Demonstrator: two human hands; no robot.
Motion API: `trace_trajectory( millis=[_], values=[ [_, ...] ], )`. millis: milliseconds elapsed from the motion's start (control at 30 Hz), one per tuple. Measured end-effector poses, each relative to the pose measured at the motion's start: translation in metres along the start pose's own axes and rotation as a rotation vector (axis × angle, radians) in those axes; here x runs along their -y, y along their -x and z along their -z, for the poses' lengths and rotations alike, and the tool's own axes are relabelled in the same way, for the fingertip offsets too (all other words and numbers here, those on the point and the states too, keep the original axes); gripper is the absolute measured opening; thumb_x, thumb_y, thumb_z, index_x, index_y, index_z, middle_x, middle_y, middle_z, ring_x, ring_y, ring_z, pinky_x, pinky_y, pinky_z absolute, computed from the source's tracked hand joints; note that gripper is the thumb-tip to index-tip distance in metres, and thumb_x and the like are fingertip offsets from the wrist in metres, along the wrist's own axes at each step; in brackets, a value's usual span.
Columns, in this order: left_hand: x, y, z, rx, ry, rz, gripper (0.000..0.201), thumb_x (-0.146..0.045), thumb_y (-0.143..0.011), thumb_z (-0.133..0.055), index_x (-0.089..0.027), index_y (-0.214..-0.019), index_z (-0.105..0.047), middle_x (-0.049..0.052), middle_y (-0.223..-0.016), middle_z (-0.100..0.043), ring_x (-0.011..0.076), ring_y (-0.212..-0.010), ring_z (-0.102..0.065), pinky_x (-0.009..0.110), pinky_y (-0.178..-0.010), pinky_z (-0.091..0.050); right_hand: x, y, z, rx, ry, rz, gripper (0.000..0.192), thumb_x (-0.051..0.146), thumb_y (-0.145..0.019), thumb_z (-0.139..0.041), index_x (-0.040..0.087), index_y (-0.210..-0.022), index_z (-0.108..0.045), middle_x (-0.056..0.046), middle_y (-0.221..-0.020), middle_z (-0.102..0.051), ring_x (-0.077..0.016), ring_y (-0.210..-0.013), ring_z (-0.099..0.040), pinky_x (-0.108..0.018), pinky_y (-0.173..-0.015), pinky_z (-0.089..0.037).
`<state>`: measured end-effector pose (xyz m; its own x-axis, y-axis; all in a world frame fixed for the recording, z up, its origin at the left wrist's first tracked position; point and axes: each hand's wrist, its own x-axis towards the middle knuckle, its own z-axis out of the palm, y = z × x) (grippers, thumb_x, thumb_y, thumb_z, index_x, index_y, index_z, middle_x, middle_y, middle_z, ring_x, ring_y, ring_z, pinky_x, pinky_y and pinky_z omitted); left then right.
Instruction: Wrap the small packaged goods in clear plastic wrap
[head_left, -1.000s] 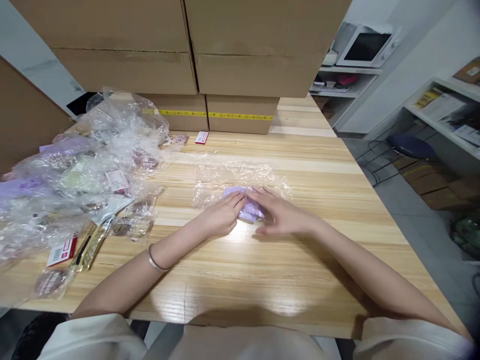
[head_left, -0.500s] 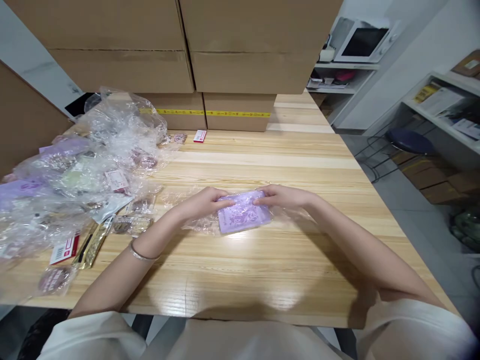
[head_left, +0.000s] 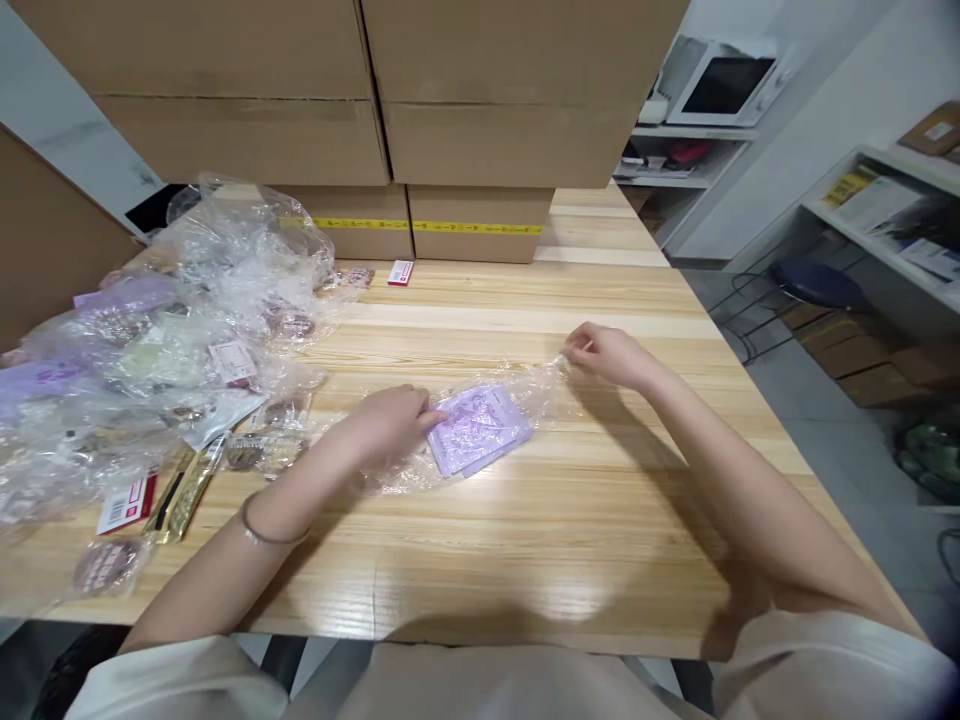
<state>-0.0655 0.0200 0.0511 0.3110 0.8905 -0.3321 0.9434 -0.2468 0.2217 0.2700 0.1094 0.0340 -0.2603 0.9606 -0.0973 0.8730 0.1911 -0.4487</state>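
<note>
Two or so flat purple packets (head_left: 480,428) lie on the wooden table in front of me, slightly fanned out. Crinkled clear plastic wrap (head_left: 544,395) covers them and stretches out to both sides. At the wrap's right end, my right hand (head_left: 609,356) has its fingertips pinched together on the film, a little above the table. My left hand (head_left: 390,422) is at the packets' left edge, over the wrap, with its thumb at a packet corner. Its other fingers are curled downward and smeared by motion, so their grip does not show.
A heap of clear-wrapped items (head_left: 172,330) covers the table's left side. Near it lie a gold sachet (head_left: 184,495), a red-and-white packet (head_left: 127,503) and a round wrapped item (head_left: 109,565). A small red-and-white box (head_left: 400,272) lies before the large cardboard boxes (head_left: 517,140) at the back.
Both hands have come off the top of the purple packets and moved apart. My right hand has gone right and away from me to the wrap's end. The packets have turned and fanned out slightly.
</note>
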Motion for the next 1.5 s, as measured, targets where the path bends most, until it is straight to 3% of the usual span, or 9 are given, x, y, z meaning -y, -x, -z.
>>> trace_trajectory(
  millis=[100,267,500,633,900,1000,1167,1333,1500],
  values=[
    [-0.032,0.02,-0.01,-0.307,-0.234,-0.017,0.046,-0.04,-0.095,-0.05,-0.003,-0.12,-0.06,0.027,-0.124,-0.06,0.0392,-0.121,-0.054,0.051,-0.098,-0.043,0.015,0.032,-0.01,-0.225,0.072,0.353,0.051,0.041,-0.094,-0.052,0.015,-0.137,-0.054,-0.017,-0.137,-0.06,-0.0319,-0.127,-0.056,-0.051,-0.105,-0.044],
    [-0.055,0.025,-0.045,-0.113,-0.105,-0.26,0.084,-0.047,-0.087,-0.058,-0.005,-0.154,-0.027,0.024,-0.16,-0.028,0.0439,-0.147,-0.024,0.057,-0.116,-0.028,0.033,0.058,-0.06,0.153,0.052,0.845,0.082,0.046,-0.089,-0.063,0.02,-0.158,-0.028,-0.012,-0.16,-0.034,-0.0292,-0.149,-0.029,-0.053,-0.12,-0.027],
    [-0.02,0.019,-0.044,-0.037,-0.02,-0.345,0.082,-0.014,-0.08,-0.05,-0.01,-0.156,-0.021,0.02,-0.164,-0.018,0.0333,-0.152,-0.017,0.05,-0.119,-0.026,0.023,0.063,-0.07,0.091,0.022,0.72,0.047,0.017,-0.099,-0.041,0.02,-0.145,-0.052,-0.012,-0.143,-0.057,-0.0255,-0.133,-0.054,-0.045,-0.109,-0.047],
    [0.005,0.025,-0.015,0.081,0.308,-0.356,0.047,-0.023,-0.095,-0.036,-0.021,-0.139,-0.052,0.011,-0.145,-0.056,0.0253,-0.13,-0.055,0.039,-0.106,-0.043,0.032,0.078,-0.024,0.256,-0.131,0.472,0.04,0.037,-0.102,-0.039,0.024,-0.13,-0.064,-0.007,-0.124,-0.071,-0.0233,-0.103,-0.07,-0.036,-0.09,-0.053],
    [0.038,-0.021,0.001,0.336,0.736,-0.151,0.036,-0.052,-0.077,-0.066,-0.016,-0.08,-0.061,0.001,-0.076,-0.063,0.0181,-0.072,-0.061,0.027,-0.068,-0.049,0.006,0.03,0.001,0.626,-0.297,0.108,0.049,0.063,-0.087,-0.053,0.018,-0.079,-0.069,-0.002,-0.071,-0.067,-0.0132,-0.056,-0.051,-0.029,-0.058,-0.039],
    [0.042,-0.021,-0.003,0.176,0.697,-0.006,0.038,-0.049,-0.073,-0.069,-0.016,-0.09,-0.058,0.001,-0.077,-0.06,0.0193,-0.07,-0.061,0.03,-0.064,-0.05,0.008,0.023,-0.006,0.35,-0.035,-0.005,0.037,0.048,-0.086,-0.06,0.015,-0.098,-0.072,-0.009,-0.089,-0.073,-0.0208,-0.074,-0.063,-0.034,-0.072,-0.047],
    [0.005,0.031,0.0,-0.755,0.194,0.037,0.022,-0.033,-0.093,-0.051,-0.015,-0.1,-0.062,0.012,-0.097,-0.063,0.0263,-0.098,-0.061,0.042,-0.089,-0.048,0.046,0.055,-0.039,-0.288,0.293,0.241,0.052,0.035,-0.102,-0.037,0.006,-0.144,-0.048,-0.02,-0.145,-0.053,-0.0321,-0.138,-0.044,-0.053,-0.118,-0.023],
    [-0.045,0.072,-0.032,-0.325,0.214,-0.49,0.035,-0.028,-0.104,-0.037,-0.018,-0.093,-0.068,0.006,-0.087,-0.072,0.0179,-0.087,-0.068,0.03,-0.082,-0.055,0.059,0.081,-0.087,-0.064,0.219,0.503,0.058,0.05,-0.102,-0.036,0.025,-0.155,-0.033,-0.008,-0.161,-0.033,-0.029,-0.151,-0.022,-0.058,-0.122,-0.016],
    [-0.033,0.072,-0.083,-0.417,-0.089,-0.278,0.052,-0.045,-0.101,-0.041,-0.004,-0.127,-0.062,0.023,-0.131,-0.063,0.0353,-0.126,-0.058,0.052,-0.109,-0.044,0.049,0.079,-0.097,-0.026,0.158,0.49,0.058,0.048,-0.104,-0.033,0.027,-0.157,-0.027,-0.006,-0.164,-0.027,-0.0267,-0.153,-0.018,-0.056,-0.123,-0.017]
  ],
)
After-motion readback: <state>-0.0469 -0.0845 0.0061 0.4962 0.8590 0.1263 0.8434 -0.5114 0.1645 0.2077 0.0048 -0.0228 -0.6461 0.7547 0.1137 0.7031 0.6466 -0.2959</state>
